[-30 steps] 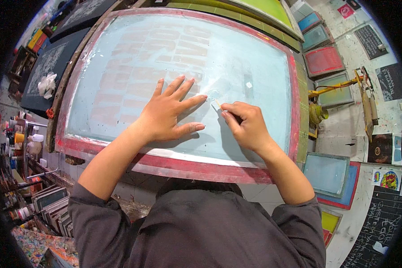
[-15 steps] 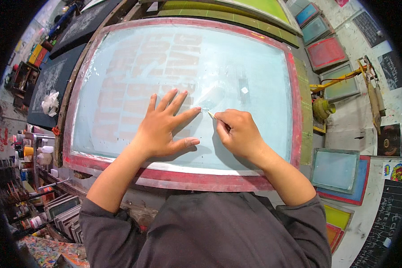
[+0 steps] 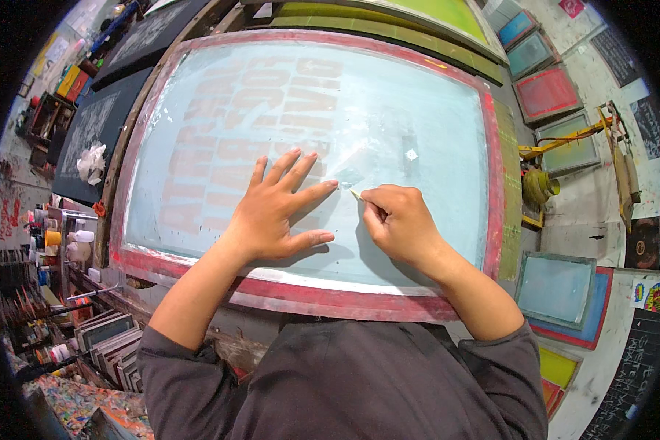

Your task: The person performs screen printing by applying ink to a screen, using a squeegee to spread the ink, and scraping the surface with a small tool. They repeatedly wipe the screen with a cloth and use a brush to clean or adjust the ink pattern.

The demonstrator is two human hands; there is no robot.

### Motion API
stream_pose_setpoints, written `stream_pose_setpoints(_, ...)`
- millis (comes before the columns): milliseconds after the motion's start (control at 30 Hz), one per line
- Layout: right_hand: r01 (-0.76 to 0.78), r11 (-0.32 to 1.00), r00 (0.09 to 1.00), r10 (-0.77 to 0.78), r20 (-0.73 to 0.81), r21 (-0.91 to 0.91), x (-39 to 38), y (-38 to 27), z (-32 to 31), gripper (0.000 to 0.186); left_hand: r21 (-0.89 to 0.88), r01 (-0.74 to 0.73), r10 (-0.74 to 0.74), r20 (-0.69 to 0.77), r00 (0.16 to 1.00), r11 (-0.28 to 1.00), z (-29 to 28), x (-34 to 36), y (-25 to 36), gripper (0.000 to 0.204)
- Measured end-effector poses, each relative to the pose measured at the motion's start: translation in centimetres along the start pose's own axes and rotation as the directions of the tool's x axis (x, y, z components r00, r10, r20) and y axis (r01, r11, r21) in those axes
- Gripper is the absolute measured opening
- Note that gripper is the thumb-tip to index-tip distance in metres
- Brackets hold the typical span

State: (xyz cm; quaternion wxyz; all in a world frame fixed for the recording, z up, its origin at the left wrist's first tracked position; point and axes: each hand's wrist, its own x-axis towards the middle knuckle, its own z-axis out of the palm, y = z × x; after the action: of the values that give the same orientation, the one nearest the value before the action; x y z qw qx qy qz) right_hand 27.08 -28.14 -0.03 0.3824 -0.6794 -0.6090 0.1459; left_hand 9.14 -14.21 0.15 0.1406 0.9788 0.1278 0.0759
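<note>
A large screen-printing screen (image 3: 440,103) lies flat before me, its pale blue mesh set in a red-stained frame. Faded reddish block lettering (image 3: 249,103) runs across the left part of the mesh. My left hand (image 3: 271,213) rests on it, palm down with fingers spread, holding nothing. In a pinch, my right hand (image 3: 403,220) grips a thin, pale pointed stick (image 3: 356,195), its tip at the mesh just right of my left index fingertip. Most of the stick is hidden by the fingers. Beyond the tip is a shiny, wet-looking patch (image 3: 353,170).
Dark printed panels (image 3: 92,139) with a crumpled white tissue (image 3: 91,163) sit at the left. Further screens (image 3: 557,290) lean at the right, near a yellow metal arm (image 3: 565,141). A rack of small frames (image 3: 110,341) stands at lower left. More yellow-green screens (image 3: 389,44) lie beyond.
The whole view has shifted slightly, so the screen and both hands appear a little further right and lower. My left hand stays spread; my right still pinches the stick close to the same spot.
</note>
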Motion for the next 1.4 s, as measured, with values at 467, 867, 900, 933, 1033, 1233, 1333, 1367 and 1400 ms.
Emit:
stream_pose_setpoints(467,-0.053,0.998,0.999,0.053,-0.011,0.041,0.04,-0.3,-0.1,0.009,0.024,-0.005,0.005,-0.003,1.0,1.0,0.25,-0.03,-0.2,0.067)
stream_pose_setpoints(867,0.016,1.0,0.999,-0.016,-0.051,0.009,0.11,0.15,0.36,0.015,0.045,-0.009,0.009,0.005,1.0,0.999,0.37,0.0,-0.22,0.068)
stream_pose_setpoints(900,0.012,1.0,0.998,-0.011,-0.061,0.017,0.1,0.1,0.35,0.015,0.041,-0.012,0.012,0.002,1.0,0.999,0.33,0.02,-0.27,0.068)
stream_pose_setpoints(933,0.008,1.0,0.997,-0.006,-0.071,0.026,0.1,0.08,0.36,0.015,0.036,-0.014,0.014,-0.001,1.0,0.999,0.32,0.01,-0.31,0.068)
stream_pose_setpoints(1033,-0.004,1.0,0.998,0.006,-0.057,0.028,0.03,0.14,0.13,0.015,0.032,-0.009,0.009,0.001,1.0,0.999,0.33,-0.03,-0.3,0.068)
stream_pose_setpoints(1233,-0.018,1.0,0.999,0.017,-0.032,-0.017,0.1,0.11,0.22,0.014,0.021,-0.014,0.014,-0.005,1.0,1.0,0.32,-0.09,-0.3,0.068)
stream_pose_setpoints(1333,-0.011,1.0,0.999,0.01,-0.032,-0.019,0.09,0.15,0.27,0.014,0.016,-0.01,0.01,-0.006,1.0,1.0,0.26,-0.11,-0.23,0.068)
stream_pose_setpoints(1367,-0.008,1.0,0.999,0.007,-0.042,0.0,0.07,0.1,0.29,0.014,0.02,-0.01,0.01,-0.007,1.0,1.0,0.24,-0.11,-0.18,0.068)
stream_pose_setpoints(1400,-0.004,1.0,0.999,0.005,-0.053,0.019,0.08,-0.03,0.34,0.014,0.024,-0.01,0.011,-0.008,1.0,1.0,0.24,-0.14,-0.15,0.068)
